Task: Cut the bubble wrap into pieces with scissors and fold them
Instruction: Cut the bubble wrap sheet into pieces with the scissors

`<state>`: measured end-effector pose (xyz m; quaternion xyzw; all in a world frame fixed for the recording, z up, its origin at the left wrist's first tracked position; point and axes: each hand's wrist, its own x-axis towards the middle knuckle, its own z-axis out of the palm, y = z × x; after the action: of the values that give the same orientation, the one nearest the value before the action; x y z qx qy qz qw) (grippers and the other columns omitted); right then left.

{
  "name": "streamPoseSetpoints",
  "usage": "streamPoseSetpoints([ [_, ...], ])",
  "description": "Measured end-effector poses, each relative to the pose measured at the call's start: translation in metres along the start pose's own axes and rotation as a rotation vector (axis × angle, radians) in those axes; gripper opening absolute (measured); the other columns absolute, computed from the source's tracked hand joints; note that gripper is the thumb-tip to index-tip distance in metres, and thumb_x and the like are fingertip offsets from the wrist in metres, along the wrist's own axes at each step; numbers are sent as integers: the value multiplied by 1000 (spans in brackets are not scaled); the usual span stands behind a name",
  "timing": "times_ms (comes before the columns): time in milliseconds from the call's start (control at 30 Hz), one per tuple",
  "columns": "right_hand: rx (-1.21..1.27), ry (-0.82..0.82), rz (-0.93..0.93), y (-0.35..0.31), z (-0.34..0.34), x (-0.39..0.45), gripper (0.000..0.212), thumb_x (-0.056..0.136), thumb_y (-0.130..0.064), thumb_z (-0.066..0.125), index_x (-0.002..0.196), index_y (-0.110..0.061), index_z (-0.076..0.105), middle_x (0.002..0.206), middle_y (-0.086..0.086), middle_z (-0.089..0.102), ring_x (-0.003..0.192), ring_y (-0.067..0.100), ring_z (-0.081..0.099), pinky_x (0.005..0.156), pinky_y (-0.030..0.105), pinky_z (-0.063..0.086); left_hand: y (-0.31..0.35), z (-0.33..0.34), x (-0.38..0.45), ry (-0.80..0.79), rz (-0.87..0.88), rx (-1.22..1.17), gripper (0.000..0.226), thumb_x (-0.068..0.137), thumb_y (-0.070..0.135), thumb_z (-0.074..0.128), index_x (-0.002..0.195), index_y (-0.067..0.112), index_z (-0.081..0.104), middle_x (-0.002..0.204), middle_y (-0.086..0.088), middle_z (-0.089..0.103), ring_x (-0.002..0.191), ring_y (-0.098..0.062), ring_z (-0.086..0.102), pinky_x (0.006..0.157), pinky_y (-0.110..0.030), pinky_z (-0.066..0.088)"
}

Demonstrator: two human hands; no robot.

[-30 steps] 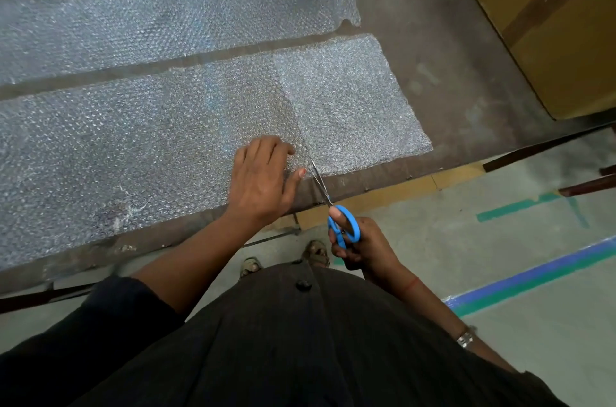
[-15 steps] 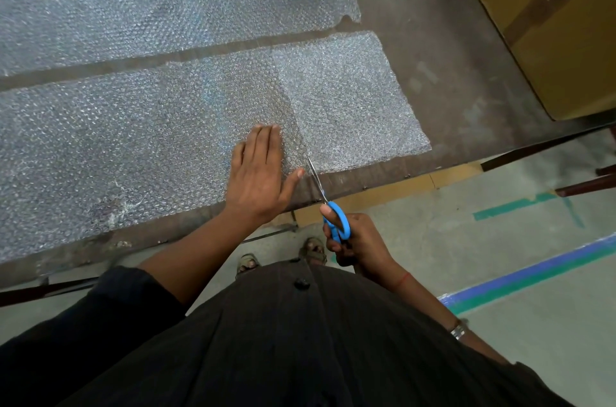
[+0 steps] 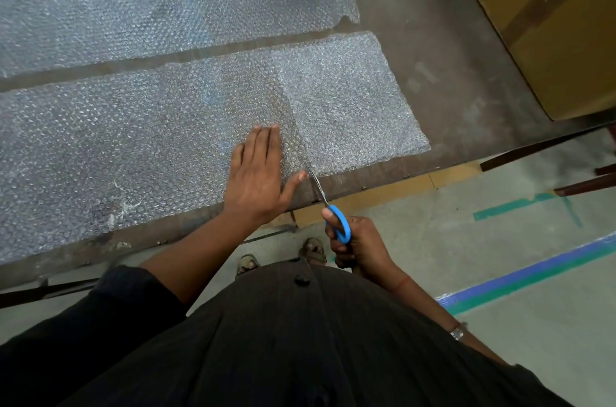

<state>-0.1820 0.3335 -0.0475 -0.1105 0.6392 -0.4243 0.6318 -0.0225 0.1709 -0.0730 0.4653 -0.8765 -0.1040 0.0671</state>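
Bubble wrap (image 3: 150, 146) lies flat as a long strip under the left hand (image 3: 258, 179), stretching away to that hand's left and ending a short way to its right, where a paler, doubled-looking section (image 3: 346, 113) begins just past the thumb. The left hand presses down with fingers straight and together, thumb spread toward the blades; a second ago those fingers were slightly bent, so the palm has since flattened and slid a touch further onto the sheet. Scissors (image 3: 325, 196) with blue handles are gripped in the right hand (image 3: 360, 246), fingers curled through the loops, and the blade tip now meets the near edge of the strip right beside the left thumb. Over the last second the right hand has crept forward, bringing the blades from just short of the edge to it. By my reading, the cut is only starting: no slit is visible beyond the tip, and folding has not begun.

Beyond the fingertips, a second, wider sheet (image 3: 166, 6) lies parallel, with a bare gap between the two. Both rest on a dark, worn tabletop (image 3: 416, 56). Far to the right of the hands stand cardboard boxes (image 3: 550, 39). Below the right hand, the grey floor (image 3: 433, 240) carries blue and green tape lines (image 3: 533, 276).
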Motion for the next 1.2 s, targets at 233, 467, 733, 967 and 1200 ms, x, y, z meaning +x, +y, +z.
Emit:
streamPoseSetpoints([
  [233, -19, -33, 55, -16, 7, 4, 46, 86, -53, 75, 66, -17, 54, 55, 0, 33, 43, 12, 19, 49, 27, 13, -1, 0, 1, -3, 6, -2, 95, 104, 71, 36, 168, 6, 12, 171, -18, 26, 162, -34, 18, 130, -56, 19],
  [467, -23, -40, 55, -26, 9, 8, 47, 83, -56, 77, 66, -18, 55, 57, 0, 34, 44, 11, 21, 49, 27, 16, -1, -1, 0, 13, 8, -22, 95, 103, 70, 37, 168, 6, 13, 169, -18, 28, 160, -34, 21, 129, -56, 21],
  [733, -30, -27, 44, -26, 8, 8, 44, 96, -45, 72, 70, -18, 51, 56, -2, 30, 46, 12, 18, 46, 26, 16, 0, -2, 0, -11, 3, -20, 96, 103, 70, 38, 169, 8, 9, 171, -16, 24, 161, -34, 18, 129, -55, 19],
  [967, -52, 8, 104, -38, 17, 16, 46, 86, -55, 76, 69, -19, 53, 55, -3, 33, 44, 10, 17, 47, 25, 14, 0, -2, 0, -22, -9, -6, 99, 100, 72, 42, 169, 7, 10, 170, -17, 25, 161, -34, 20, 129, -56, 21],
  [1200, -48, 8, 68, -51, 20, 30, 45, 91, -52, 76, 69, -19, 56, 56, -1, 35, 46, 12, 16, 48, 22, 14, 0, 0, 0, -8, -7, 3, 101, 101, 71, 46, 169, 6, 9, 170, -18, 26, 160, -34, 21, 129, -54, 19],
])
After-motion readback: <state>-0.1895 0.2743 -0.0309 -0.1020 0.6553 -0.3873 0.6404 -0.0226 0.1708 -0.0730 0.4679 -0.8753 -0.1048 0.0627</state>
